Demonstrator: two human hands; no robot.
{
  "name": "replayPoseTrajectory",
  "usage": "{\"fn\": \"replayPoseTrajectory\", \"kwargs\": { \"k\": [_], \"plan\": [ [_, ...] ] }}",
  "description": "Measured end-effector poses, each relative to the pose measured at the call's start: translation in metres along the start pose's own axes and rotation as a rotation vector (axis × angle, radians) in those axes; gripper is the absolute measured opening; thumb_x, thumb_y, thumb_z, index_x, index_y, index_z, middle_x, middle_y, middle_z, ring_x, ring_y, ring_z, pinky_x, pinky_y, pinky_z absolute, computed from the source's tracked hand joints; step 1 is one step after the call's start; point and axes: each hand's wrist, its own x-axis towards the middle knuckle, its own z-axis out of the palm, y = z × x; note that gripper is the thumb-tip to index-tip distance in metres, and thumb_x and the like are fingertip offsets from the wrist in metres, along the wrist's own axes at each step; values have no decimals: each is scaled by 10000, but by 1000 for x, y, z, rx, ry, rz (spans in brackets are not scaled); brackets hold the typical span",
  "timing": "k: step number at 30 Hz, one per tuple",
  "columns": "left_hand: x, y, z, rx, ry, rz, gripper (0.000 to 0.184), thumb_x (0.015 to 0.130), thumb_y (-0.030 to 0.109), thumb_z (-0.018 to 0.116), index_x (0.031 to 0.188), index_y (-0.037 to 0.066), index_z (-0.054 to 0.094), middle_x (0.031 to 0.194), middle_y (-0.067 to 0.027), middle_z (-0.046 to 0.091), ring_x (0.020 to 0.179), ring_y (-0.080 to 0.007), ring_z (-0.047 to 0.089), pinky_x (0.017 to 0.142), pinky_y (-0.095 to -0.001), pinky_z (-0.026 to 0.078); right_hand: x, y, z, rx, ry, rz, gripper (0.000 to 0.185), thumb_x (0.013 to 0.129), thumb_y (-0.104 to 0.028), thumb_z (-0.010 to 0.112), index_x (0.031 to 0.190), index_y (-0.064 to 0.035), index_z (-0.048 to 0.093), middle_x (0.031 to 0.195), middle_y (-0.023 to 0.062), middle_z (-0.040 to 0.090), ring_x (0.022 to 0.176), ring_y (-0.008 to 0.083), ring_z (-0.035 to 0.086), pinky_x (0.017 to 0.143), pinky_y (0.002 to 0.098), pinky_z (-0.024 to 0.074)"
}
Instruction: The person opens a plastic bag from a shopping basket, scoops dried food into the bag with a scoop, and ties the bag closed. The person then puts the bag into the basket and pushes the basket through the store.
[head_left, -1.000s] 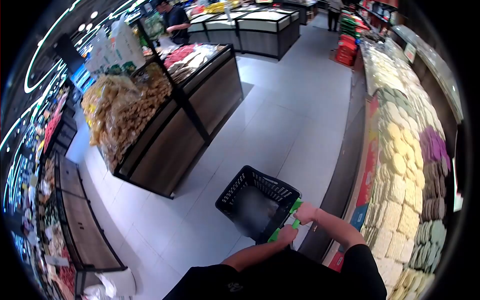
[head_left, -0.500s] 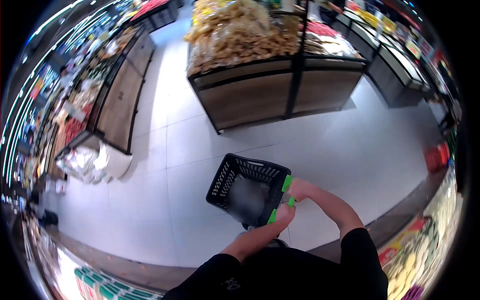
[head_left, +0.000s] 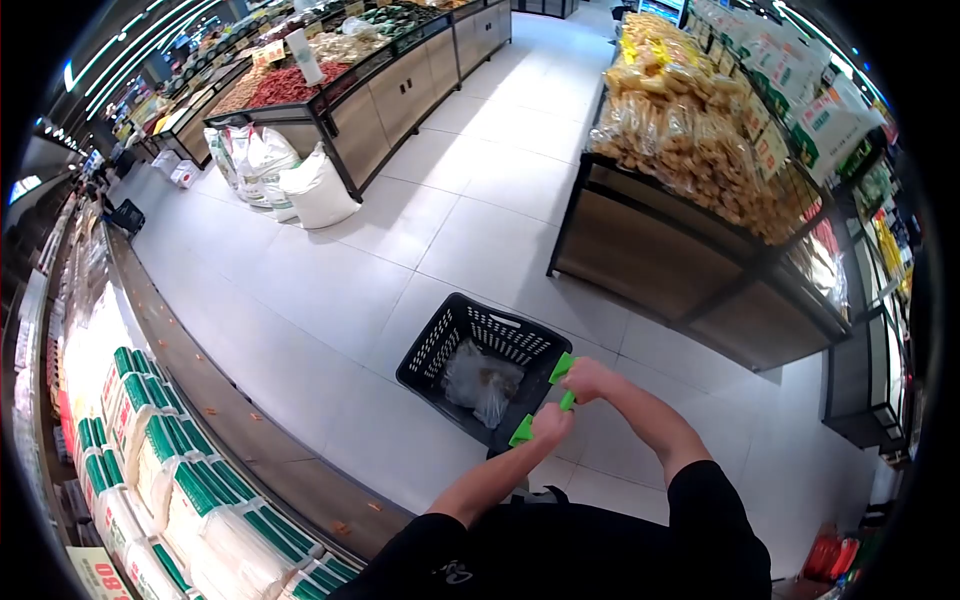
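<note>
A black shopping basket cart with perforated walls stands in front of my body at the middle of the view. Inside it lies a clear plastic bag whose contents I cannot make out well. Both of my hands are wrapped round its green handle. My left hand grips the nearer, lower part, while my right hand holds the part farther up and to the right.
Bagged brown goods fill a wooden stand at the right. White sacks lean by another produce stand at the upper left. Green-and-white packs are stacked on the lower-left shelf. Pale tiled floor runs between them.
The view has swung left, so the bagged-goods stand has shifted to the right and the sacks and green-and-white packs have come into fuller view. Both hands have stayed on the handle.
</note>
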Motion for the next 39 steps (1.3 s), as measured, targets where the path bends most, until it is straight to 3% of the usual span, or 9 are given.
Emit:
{"fn": "replayPoseTrajectory", "kwargs": {
  "k": [13, 18, 26, 31, 39],
  "plan": [
    [66, -41, -193, -118, 208, -210, 396, 799, 379, 597, 905, 10, 696, 914, -238, 678, 893, -427, 646, 777, -507, 504, 206, 21, -125, -95, 37, -277, 143, 606, -247, 684, 694, -134, 672, 699, 92, 670, 710, 302, 676, 624, 427, 537],
    [85, -84, -272, 65, 266, -263, 345, 829, 337, 587, 847, 12, 702, 850, -226, 679, 827, -422, 655, 709, -501, 518, 289, 4, -164, -43, 74, -351, 146, 594, -237, 709, 680, -123, 681, 694, 104, 676, 703, 299, 687, 618, 424, 548],
    [79, -148, -380, 332, 731, -352, 178, 738, 251, 659, 734, 73, 645, 720, -175, 655, 687, -392, 639, 614, -505, 489, 399, -58, -232, 171, 276, -383, 108, 596, -203, 692, 624, -99, 686, 660, 116, 671, 635, 290, 673, 569, 402, 528],
    [100, -185, -450, 370, 690, -437, 233, 743, 305, 697, 730, 76, 658, 710, -172, 659, 693, -382, 646, 610, -494, 497, 469, -74, -262, 186, 292, -369, 73, 611, -167, 676, 620, -95, 680, 644, 105, 664, 627, 282, 668, 549, 400, 517],
    [123, -204, -560, 365, 629, -460, 166, 754, 258, 631, 761, 94, 655, 736, -169, 667, 726, -385, 657, 660, -486, 516, 564, -84, -321, 187, 237, -375, 90, 638, -172, 666, 651, -87, 694, 666, 107, 673, 655, 281, 672, 575, 403, 523]
  ]
}}
